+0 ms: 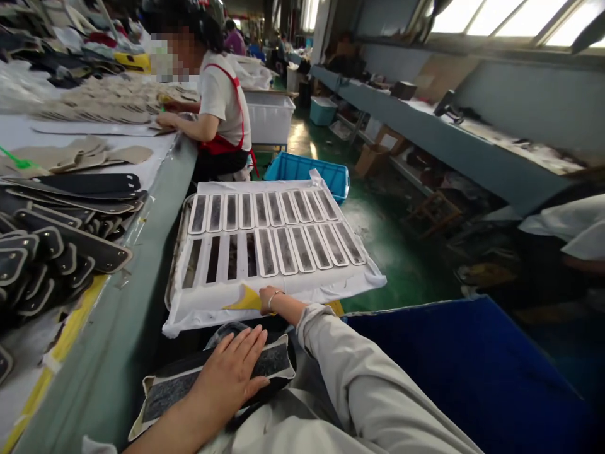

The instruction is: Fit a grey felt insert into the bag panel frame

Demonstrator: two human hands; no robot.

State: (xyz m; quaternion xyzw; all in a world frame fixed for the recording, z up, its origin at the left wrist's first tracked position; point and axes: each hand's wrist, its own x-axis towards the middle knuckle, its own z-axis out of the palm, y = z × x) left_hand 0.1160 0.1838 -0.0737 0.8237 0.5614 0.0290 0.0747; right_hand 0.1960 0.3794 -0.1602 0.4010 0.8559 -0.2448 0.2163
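Beneath the left grip (231,375), spread flat with fingers nearly together, a pale-edged dark panel (172,394) lies across the lap, apparently steadied by the palm. Ahead, the right grip (270,301) looks pinched on a yellow sheet (248,298) beside the white-covered board (293,285); beyond it, pale-framed strips (300,249) lie in two rows, likely spaced for access.

I register white covering (283,291) on the tray, with two rows of dark grey rectangles, most bordered white. The flap (246,299) is yellow; the near piece (165,395), mottled dark grey, edged off-white. I read the crate (338,180) as bright blue, the floor (394,284) green.
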